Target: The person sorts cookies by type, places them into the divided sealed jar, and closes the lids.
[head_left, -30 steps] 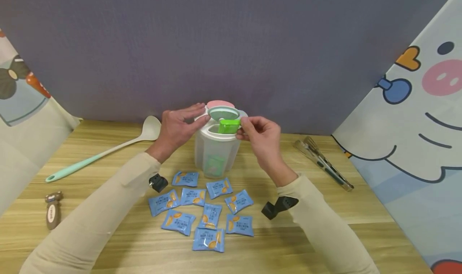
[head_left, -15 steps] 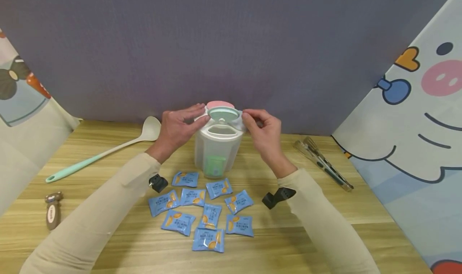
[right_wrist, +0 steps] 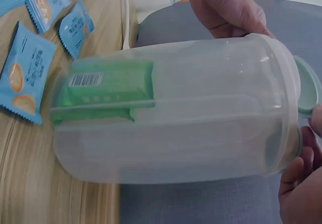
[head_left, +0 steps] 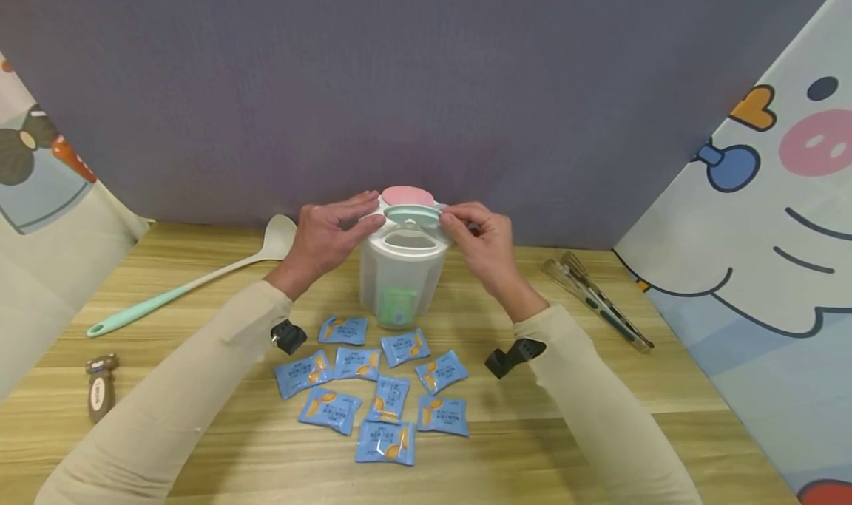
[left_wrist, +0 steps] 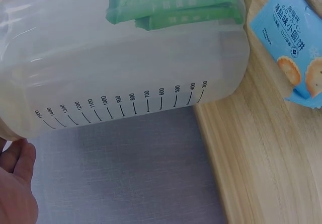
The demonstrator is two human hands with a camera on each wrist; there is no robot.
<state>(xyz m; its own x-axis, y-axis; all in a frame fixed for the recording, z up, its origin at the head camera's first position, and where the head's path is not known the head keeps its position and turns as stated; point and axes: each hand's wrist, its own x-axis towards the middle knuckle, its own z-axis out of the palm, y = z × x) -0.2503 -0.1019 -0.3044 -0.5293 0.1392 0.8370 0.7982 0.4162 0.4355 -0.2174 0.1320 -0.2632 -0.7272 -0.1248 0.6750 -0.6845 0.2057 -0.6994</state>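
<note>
A translucent storage canister stands upright on the table, with a white top and one oval hole uncovered. Green packets lie at its bottom, visible through the wall. My left hand grips the left edge of the top, its thumb and forefinger spread along it. The mint flap lid tilts above the uncovered hole; my right hand pinches its right edge between thumb and finger. Behind it a pink flap lid lies down. Several blue biscuit packets are spread in front of the canister.
A ladle with a mint handle lies at the left, above a small brown bear-topped tool. Metal tongs lie at the right. A grey wall panel rises right behind the canister.
The green packet that my right hand held over the hole has dropped into the canister. My right hand has shifted to the mint flap lid and tipped it lower.
</note>
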